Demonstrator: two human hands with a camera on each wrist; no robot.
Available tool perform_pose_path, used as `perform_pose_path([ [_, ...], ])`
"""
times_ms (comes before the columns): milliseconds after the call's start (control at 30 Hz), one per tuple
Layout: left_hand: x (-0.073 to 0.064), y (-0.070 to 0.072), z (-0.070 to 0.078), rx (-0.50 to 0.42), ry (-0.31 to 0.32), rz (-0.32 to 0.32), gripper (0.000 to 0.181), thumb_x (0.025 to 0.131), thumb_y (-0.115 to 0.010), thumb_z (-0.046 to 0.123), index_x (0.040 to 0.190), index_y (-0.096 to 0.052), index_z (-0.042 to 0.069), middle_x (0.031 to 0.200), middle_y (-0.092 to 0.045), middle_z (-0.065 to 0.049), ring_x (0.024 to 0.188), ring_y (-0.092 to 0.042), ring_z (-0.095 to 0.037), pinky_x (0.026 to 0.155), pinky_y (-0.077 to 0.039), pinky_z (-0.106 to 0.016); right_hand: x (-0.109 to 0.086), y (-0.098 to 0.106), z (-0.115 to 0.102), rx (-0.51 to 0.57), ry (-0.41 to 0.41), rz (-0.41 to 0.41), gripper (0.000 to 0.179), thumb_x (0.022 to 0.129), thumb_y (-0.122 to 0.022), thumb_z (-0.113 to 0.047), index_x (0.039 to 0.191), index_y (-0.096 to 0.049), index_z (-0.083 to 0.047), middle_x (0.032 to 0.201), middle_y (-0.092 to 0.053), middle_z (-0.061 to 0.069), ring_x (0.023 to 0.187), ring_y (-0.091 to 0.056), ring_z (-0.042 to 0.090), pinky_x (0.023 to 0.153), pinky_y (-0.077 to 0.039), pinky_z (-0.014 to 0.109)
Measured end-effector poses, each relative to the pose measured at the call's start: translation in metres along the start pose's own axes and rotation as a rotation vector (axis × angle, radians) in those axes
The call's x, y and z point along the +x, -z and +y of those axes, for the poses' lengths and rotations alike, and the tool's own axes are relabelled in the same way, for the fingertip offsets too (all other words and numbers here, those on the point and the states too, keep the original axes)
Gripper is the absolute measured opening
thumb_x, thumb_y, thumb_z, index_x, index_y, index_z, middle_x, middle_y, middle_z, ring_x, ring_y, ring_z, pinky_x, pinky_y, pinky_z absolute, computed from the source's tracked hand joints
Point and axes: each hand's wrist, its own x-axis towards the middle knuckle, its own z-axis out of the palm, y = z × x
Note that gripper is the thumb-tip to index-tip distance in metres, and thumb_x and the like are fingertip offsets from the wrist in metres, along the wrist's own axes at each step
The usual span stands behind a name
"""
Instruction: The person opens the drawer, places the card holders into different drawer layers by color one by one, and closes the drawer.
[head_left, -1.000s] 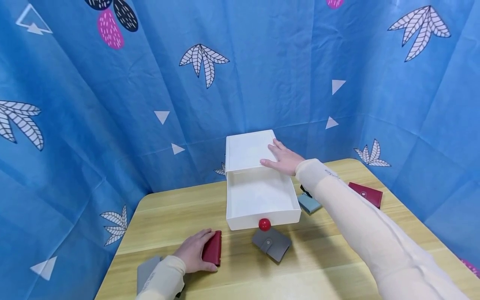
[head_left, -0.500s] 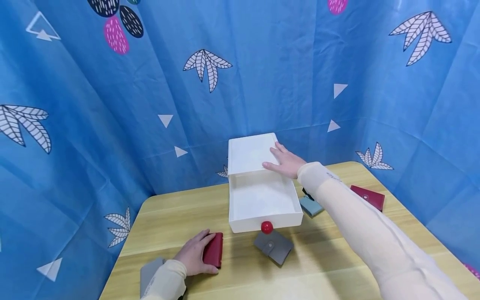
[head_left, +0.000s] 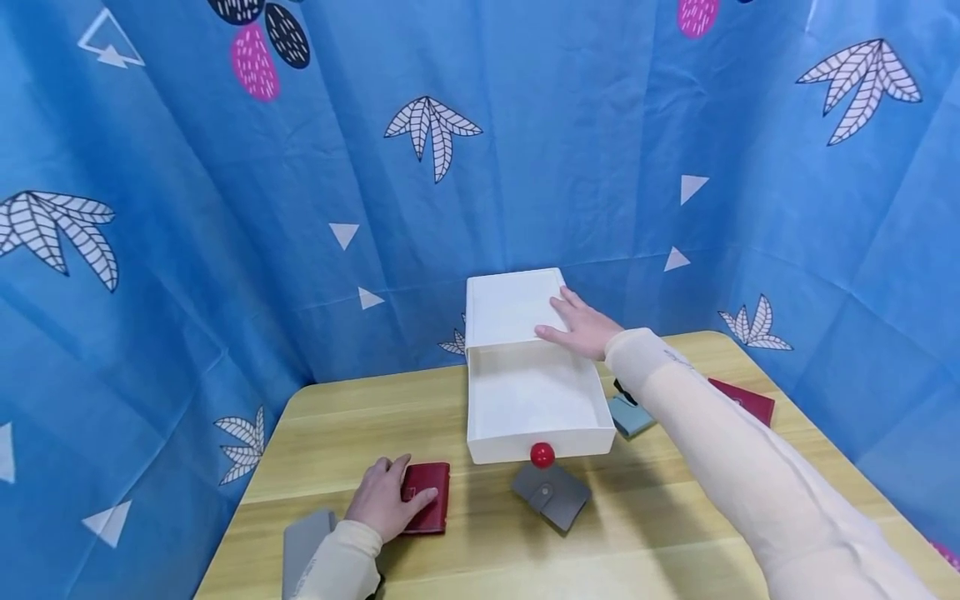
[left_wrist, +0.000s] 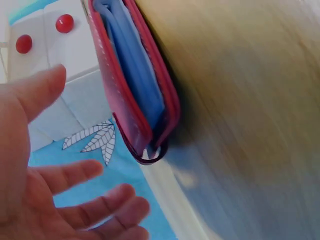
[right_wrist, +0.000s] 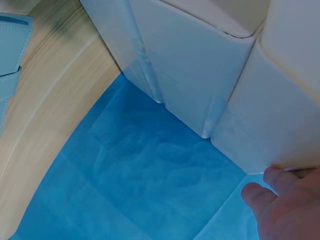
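Observation:
My left hand (head_left: 384,500) hovers by the left side of a red card wallet (head_left: 437,479) on the table. In the left wrist view its fingers are spread and stand apart from the wallet (left_wrist: 131,85), whose blue inner sleeves show at the edge. My right hand (head_left: 585,327) rests with extended fingers on the right edge of a white drawer unit (head_left: 510,307). The unit's top drawer (head_left: 501,448) is pulled out, with a bare floor and a red knob (head_left: 542,455). From the right wrist view, fingertips (right_wrist: 257,197) touch the unit's side.
A grey wallet (head_left: 553,497) lies below the pulled-out drawer. Another grey item (head_left: 303,542) is partly under the left sleeve. On the right are a light blue wallet (head_left: 632,415) and a dark red wallet (head_left: 747,402). A blue curtain (head_left: 562,167) hangs behind the wooden table (head_left: 375,417).
The left hand's thumb has lifted off the red wallet's near edge and now stands over it, with more of the wallet's face showing. The right hand stays on the unit; the head view shifted slightly.

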Motion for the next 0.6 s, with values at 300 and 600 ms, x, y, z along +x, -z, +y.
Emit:
perform_pose_path([
  [300,0.002,0.002,0.005,0.040,0.122,-0.036,0.090,0.074,-0.068,0.067,0.136,-0.051,0.004,0.105,-0.058,-0.019,0.086,-0.055,-0.028,0.080,-0.052,-0.049,-0.003,0.002,0.002,0.008,-0.015,0.017,0.100,0.083,-0.035,-0.081,0.156,-0.011,-0.017,0.162,0.006,0.005,0.147,-0.003,0.031,0.110,-0.018,0.062],
  [600,-0.003,-0.007,0.008,0.072,0.167,-0.070,0.101,0.073,-0.065,0.071,0.129,-0.048,-0.011,0.100,-0.061,-0.026,0.087,-0.061,-0.034,0.080,-0.052,-0.048,-0.002,-0.001,0.000,0.017,-0.008,0.010,0.102,0.082,-0.036,-0.081,0.156,-0.012,-0.016,0.162,0.005,0.005,0.147,-0.003,0.031,0.110,-0.017,0.062],
])
